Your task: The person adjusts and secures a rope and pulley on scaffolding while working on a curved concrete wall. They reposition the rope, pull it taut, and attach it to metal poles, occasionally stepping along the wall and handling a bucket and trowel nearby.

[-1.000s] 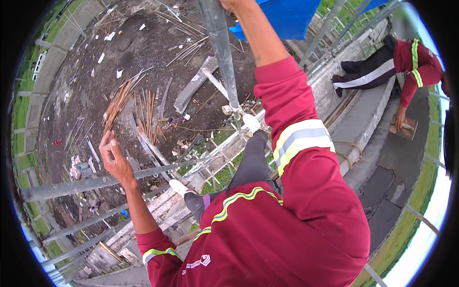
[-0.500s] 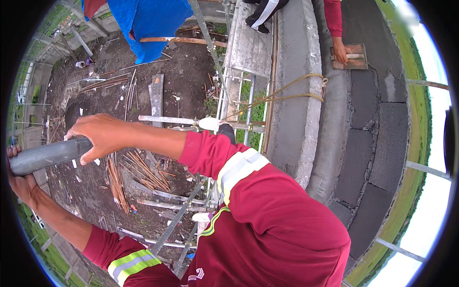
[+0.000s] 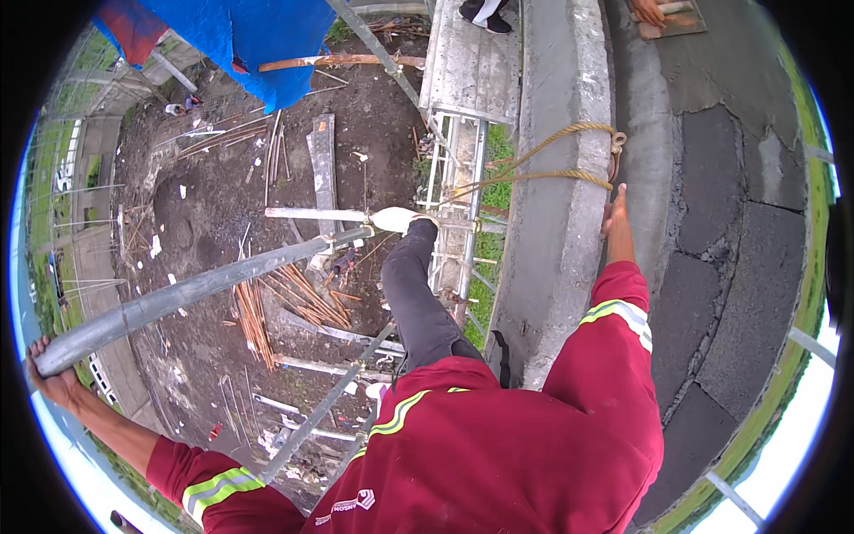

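Note:
My left hand [image 3: 49, 372] is closed around the steel scaffold pipe [image 3: 178, 295] at the far left. My right hand [image 3: 616, 214] is open, fingers fairly straight, at the inner side of the concrete ledge [image 3: 556, 276], just below a yellow rope [image 3: 543, 175] looped over it by a metal ring; whether it presses on the concrete I cannot tell. One of my white shoes [image 3: 391, 219] rests on a pipe joint at the centre, high over the dirt ground.
A co-worker's hand [image 3: 648, 12] holds a trowel [image 3: 678, 22] on grey mortar at top right. Their dark shoe stands on a plank platform [image 3: 467, 80]. A blue tarp [image 3: 231, 44] hangs at top left. Timber piles [image 3: 253, 325] lie below. Dark blocks [image 3: 712, 285] line the right.
My right hand has let go of the pipe and moved right to the concrete ledge. My left hand, raised and empty a second ago, has since taken hold of the pipe and stays on it.

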Motion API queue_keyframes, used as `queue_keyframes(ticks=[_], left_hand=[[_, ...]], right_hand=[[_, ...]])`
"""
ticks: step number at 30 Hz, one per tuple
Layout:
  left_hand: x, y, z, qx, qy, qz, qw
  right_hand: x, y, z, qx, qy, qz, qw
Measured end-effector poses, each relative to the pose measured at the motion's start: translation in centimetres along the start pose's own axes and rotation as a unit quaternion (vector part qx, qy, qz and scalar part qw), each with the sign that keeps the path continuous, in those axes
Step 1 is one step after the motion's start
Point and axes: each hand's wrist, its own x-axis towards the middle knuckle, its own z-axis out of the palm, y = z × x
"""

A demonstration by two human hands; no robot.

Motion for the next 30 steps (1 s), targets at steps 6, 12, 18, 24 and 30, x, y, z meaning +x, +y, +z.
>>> queue_keyframes(ticks=[6, 12, 18, 24, 30], left_hand=[[-1.2, 1.7, 1.2, 0.008, -0.070, 0.002, 0.998], [-1.2, 2.2, 1.9, 0.041, 0.011, 0.016, 0.999], [0.1, 2.3, 0.5, 0.035, -0.008, -0.003, 0.999], [0.0, 1.6, 1.6, 0.060, 0.040, 0.001, 0.997], [-0.9, 1.4, 3.1, 0.071, 0.051, -0.001, 0.996]], right_hand=[[7.5, -2.6, 0.9, 0.021, -0.068, -0.160, 0.985], [9.4, -2.1, -0.5, 0.056, -0.073, -0.172, 0.981], [10.7, 0.1, 0.9, 0.119, -0.094, -0.186, 0.971], [7.5, -0.5, 3.0, 0.327, -0.046, -0.170, 0.928], [5.3, -1.7, 3.9, 0.427, -0.055, -0.194, 0.882]])
